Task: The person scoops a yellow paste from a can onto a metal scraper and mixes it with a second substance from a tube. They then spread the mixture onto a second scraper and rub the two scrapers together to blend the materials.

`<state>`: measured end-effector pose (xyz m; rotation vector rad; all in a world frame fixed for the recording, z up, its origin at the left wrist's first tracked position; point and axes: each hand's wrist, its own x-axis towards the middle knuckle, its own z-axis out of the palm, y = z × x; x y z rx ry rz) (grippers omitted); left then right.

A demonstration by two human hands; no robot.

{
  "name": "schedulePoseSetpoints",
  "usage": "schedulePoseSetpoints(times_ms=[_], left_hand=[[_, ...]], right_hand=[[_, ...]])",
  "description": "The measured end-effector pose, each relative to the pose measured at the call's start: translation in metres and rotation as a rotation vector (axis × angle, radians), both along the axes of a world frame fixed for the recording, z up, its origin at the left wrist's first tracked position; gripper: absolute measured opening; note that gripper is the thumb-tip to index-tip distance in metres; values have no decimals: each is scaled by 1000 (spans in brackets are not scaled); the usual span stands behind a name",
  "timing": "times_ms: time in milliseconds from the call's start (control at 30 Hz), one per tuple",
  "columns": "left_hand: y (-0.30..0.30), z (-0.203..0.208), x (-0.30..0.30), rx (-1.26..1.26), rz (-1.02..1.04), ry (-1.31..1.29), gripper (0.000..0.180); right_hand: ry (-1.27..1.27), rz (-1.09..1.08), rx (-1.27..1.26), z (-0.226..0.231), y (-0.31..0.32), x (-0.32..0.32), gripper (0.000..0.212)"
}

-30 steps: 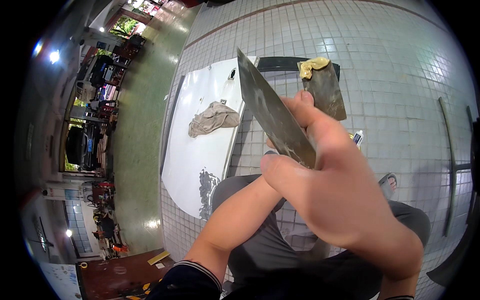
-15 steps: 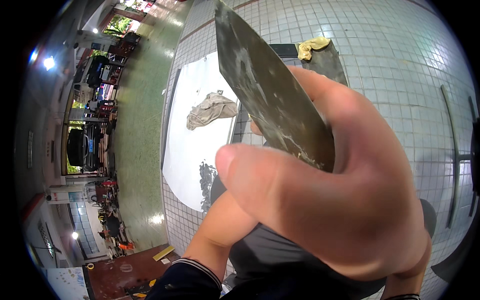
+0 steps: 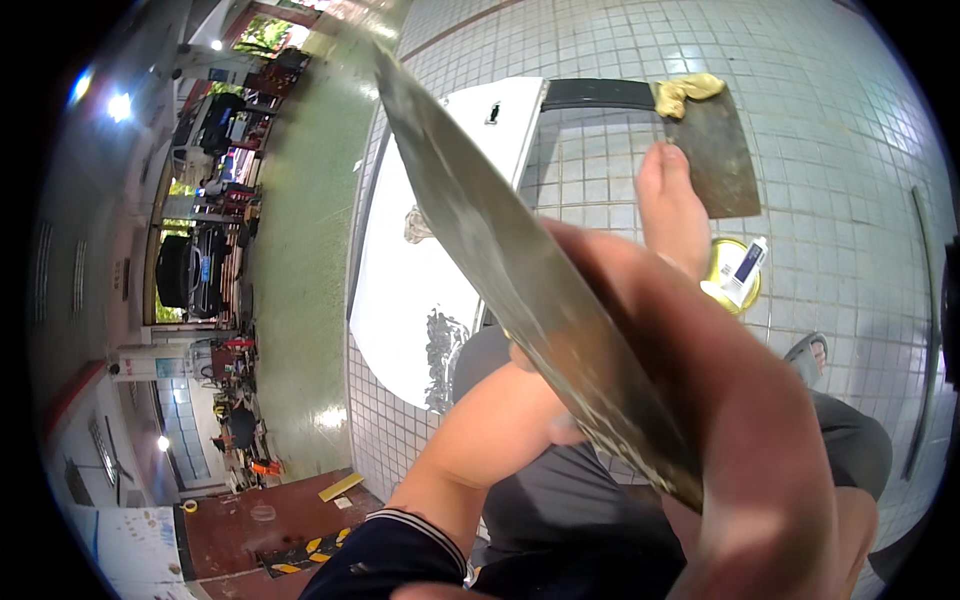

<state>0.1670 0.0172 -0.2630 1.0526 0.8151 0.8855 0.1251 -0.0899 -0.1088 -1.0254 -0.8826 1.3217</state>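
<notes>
My right hand [image 3: 740, 430] is very close and large, closed on a metal putty scraper [image 3: 520, 270]. The blade slants up to the left, streaked and blurred, with pale residue along its lower edge. My left forearm passes behind the blade, and my left hand [image 3: 680, 205] shows beyond it. Its fingers are together at the left edge of a dark, smudged metal plate [image 3: 730, 165], the thumb lying along that edge. A crumpled yellow cloth [image 3: 690, 92] rests on the plate's far end. To the left lies a white car body panel [image 3: 395, 340] with a grey smeared patch [image 3: 445, 345].
A yellow tin [image 3: 735, 300] with a white and blue tube [image 3: 748, 262] across it stands on the tiled floor. A black strip [image 3: 600, 94] joins the panel's far end. A greyish cloth [image 3: 416, 226] is mostly hidden by the blade. My slippered foot [image 3: 808, 358] is at right.
My right hand has moved right and down, turning the scraper more edge-on. My left hand, the tin and the slippered foot have come into view. The surroundings have shifted slightly right.
</notes>
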Motion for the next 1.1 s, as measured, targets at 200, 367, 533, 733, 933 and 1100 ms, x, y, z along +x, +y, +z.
schedulePoseSetpoints(times_ms=[200, 367, 533, 733, 933, 1100], left_hand=[[-3, 5, -1, 6, -5, 23, 27], [10, -6, -13, 66, -25, 120, 30], [-3, -22, 9, 345, 21, 296, 41], [15, -8, -8, 18, 65, 249, 35], [12, 16, -13, -64, 91, -57, 34], [35, 8, -20, 89, 102, 71, 28]], right_hand=[[-5, 10, -28, -12, 7, -9, 52], [-7, 42, 0, -16, 9, -1, 52], [-36, 23, -8, -8, -4, 12, 51], [95, -98, -57, -23, 2, 28, 59], [4, -426, -34, -36, -3, 66, 56], [-132, -716, 131, -57, -19, 125, 46]])
